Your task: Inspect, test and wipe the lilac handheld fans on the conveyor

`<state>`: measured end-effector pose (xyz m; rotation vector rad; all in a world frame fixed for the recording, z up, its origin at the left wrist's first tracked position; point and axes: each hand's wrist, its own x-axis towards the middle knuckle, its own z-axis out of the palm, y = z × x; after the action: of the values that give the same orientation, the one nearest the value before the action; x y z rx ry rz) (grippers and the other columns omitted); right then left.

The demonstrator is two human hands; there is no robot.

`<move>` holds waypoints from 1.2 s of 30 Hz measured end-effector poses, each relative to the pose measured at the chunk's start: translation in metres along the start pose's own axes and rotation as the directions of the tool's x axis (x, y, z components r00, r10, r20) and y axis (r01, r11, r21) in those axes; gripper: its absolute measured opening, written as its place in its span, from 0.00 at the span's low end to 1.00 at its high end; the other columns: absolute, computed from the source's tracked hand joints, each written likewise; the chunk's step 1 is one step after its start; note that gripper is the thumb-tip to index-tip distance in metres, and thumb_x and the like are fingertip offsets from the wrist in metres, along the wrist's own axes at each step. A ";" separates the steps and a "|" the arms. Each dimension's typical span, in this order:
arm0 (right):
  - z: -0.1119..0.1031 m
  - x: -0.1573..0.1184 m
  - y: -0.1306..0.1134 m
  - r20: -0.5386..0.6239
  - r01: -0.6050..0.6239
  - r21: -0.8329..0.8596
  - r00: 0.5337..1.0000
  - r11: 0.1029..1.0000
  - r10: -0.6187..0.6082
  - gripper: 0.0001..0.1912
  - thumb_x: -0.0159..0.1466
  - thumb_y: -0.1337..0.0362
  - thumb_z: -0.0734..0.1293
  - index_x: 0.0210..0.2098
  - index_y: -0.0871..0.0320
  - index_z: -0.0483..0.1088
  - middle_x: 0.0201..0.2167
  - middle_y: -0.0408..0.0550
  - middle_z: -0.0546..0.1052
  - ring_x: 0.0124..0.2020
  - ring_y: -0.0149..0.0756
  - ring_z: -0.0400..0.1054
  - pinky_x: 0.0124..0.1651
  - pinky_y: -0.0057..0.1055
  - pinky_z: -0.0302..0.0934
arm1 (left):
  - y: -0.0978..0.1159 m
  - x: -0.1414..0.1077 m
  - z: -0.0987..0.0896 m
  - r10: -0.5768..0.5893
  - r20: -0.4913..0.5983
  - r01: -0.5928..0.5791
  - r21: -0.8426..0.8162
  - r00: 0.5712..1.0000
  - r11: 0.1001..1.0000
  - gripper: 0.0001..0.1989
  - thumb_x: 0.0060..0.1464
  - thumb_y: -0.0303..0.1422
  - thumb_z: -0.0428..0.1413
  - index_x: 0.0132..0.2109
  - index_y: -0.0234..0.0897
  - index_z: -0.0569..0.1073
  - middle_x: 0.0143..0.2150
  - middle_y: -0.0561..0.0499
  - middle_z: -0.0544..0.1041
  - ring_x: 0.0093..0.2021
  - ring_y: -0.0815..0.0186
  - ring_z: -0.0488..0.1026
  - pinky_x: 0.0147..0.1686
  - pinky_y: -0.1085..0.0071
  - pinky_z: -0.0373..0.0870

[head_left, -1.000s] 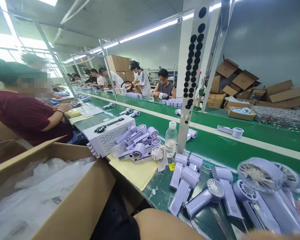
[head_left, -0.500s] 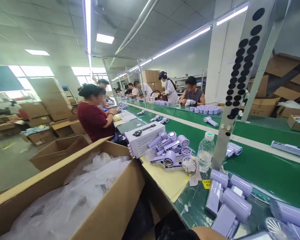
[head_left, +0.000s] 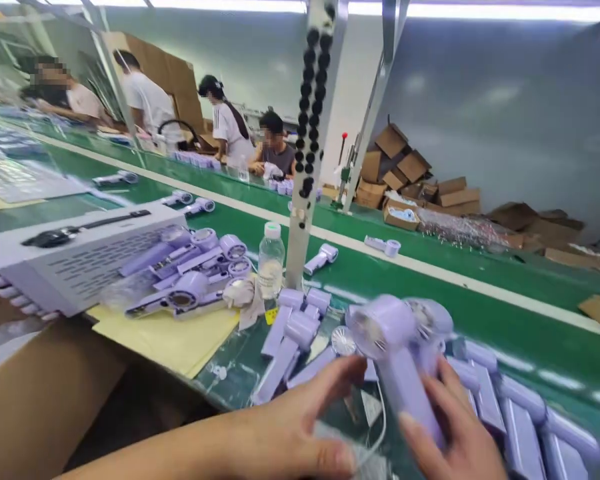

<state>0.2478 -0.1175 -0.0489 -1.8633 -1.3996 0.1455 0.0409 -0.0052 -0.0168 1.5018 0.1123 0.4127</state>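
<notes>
My right hand [head_left: 460,427] grips a lavender handheld fan [head_left: 405,387] by its handle, the round head tilted up and to the left. A second fan head [head_left: 433,320] shows just behind it, blurred; whether my fingers hold that one too I cannot tell. My left hand [head_left: 310,417] reaches in from the left with thumb and fingers spread, its fingertips close to the held fan's head. Beyond it, several lavender fans [head_left: 285,347] lie on the green bench. More fans [head_left: 520,420] rest in a row to the right of my right hand. A thin white cable [head_left: 381,420] runs between my hands.
A pile of fans [head_left: 195,267] lies on yellow sheets [head_left: 170,340], beside a crumpled cloth [head_left: 245,300] and a plastic bottle [head_left: 271,260]. A metal post [head_left: 305,220] rises by the green conveyor [head_left: 430,293]. A lavender-white box [head_left: 100,260] stands left, above a cardboard carton [head_left: 45,400]. Co-workers sit and stand opposite.
The view has swung right and down. Both my hands have come into the picture, the right one with a fan in it.
</notes>
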 end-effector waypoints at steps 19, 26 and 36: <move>0.090 -0.012 -0.048 0.619 -0.084 0.199 0.784 0.976 -0.059 0.05 0.67 0.69 0.63 0.33 0.55 0.66 0.29 0.50 0.78 0.34 0.44 0.74 0.40 0.38 0.66 | -0.021 -0.013 -0.037 -0.061 -0.749 -0.365 -0.390 0.660 0.845 0.29 0.38 0.58 0.70 0.38 0.39 0.82 0.41 0.48 0.84 0.55 0.46 0.77 0.54 0.56 0.76; 0.066 -0.011 -0.045 0.592 -0.346 0.626 0.795 0.699 -0.136 0.17 0.71 0.53 0.62 0.30 0.57 0.68 0.18 0.39 0.68 0.23 0.31 0.62 0.31 0.29 0.55 | -0.025 0.020 -0.023 0.012 -0.703 -0.449 -0.441 0.711 0.777 0.35 0.33 0.69 0.62 0.26 0.38 0.74 0.44 0.44 0.82 0.56 0.45 0.76 0.49 0.55 0.78; 0.074 -0.022 -0.040 0.503 -0.365 0.693 0.862 0.622 -0.055 0.21 0.75 0.50 0.59 0.29 0.55 0.64 0.22 0.39 0.66 0.24 0.31 0.60 0.29 0.27 0.56 | -0.039 0.037 -0.008 0.014 -0.762 -0.464 -0.380 0.647 0.800 0.37 0.31 0.70 0.62 0.25 0.37 0.75 0.39 0.43 0.82 0.46 0.50 0.79 0.44 0.58 0.78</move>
<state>0.1701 -0.0951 -0.0822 -1.2122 -1.1658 1.2042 0.0800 0.0142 -0.0487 0.6862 0.3894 1.1797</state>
